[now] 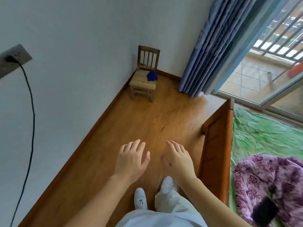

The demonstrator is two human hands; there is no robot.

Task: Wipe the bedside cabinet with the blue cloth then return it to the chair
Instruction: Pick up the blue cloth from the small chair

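Both hands, left [131, 158] and right [177, 158], hang empty and spread; the blue cloth [152, 76] lies on the chair [143, 79] in the corner.

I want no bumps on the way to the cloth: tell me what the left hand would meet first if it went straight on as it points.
Nothing nearby, as far as I can tell. The left hand points over bare floor toward the chair in the corner; the chair, with the cloth on its seat, would probably come first. Depth is hard to judge.
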